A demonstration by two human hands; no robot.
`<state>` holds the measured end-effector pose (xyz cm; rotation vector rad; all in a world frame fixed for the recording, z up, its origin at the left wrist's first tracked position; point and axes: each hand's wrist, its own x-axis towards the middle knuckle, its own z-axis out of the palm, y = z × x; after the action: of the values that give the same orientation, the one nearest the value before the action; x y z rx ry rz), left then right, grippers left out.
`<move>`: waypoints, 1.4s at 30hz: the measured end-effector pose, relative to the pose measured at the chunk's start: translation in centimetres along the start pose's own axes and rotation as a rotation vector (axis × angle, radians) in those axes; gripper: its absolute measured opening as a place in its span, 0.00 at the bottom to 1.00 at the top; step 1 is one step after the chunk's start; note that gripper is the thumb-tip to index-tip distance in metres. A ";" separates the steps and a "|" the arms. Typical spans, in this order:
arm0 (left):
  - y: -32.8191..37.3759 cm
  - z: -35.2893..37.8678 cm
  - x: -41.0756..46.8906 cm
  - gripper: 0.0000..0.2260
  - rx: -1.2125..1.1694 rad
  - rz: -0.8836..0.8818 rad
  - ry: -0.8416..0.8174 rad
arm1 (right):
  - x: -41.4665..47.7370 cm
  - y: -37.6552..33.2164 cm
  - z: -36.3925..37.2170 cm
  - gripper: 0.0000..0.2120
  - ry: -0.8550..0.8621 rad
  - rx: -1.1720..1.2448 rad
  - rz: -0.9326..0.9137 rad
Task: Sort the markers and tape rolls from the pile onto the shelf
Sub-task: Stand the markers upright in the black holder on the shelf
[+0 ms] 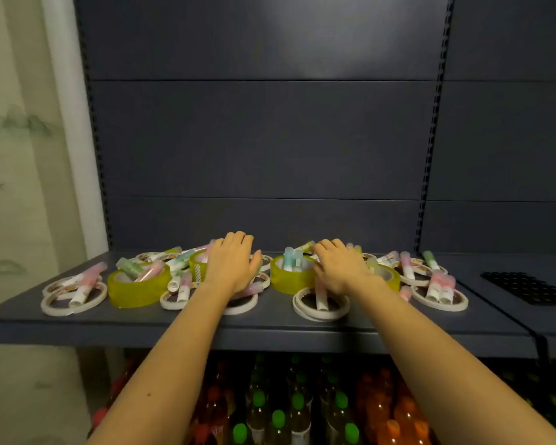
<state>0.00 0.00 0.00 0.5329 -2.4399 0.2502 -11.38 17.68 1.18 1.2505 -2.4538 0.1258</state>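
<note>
Pastel markers point(289, 259) and tape rolls point(132, 292) lie under the left hand point(233, 266) and right hand point(341, 268), both spread flat.

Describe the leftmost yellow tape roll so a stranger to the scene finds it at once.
On the grey shelf, look left of the left hand, near the front edge. The yellow tape roll there has a green marker and a pink marker poking into its core. It is the leftmost yellow roll, taller than the flat white rolls beside it.
</note>
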 end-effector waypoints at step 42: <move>4.7 5.7 9.6 0.21 -0.382 -0.043 -0.451 | 7.1 3.5 -0.3 0.10 0.280 0.816 0.408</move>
<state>-12.08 -0.46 1.15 0.5079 -2.8050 -0.3913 -17.87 14.46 4.47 0.8636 -2.4195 1.4164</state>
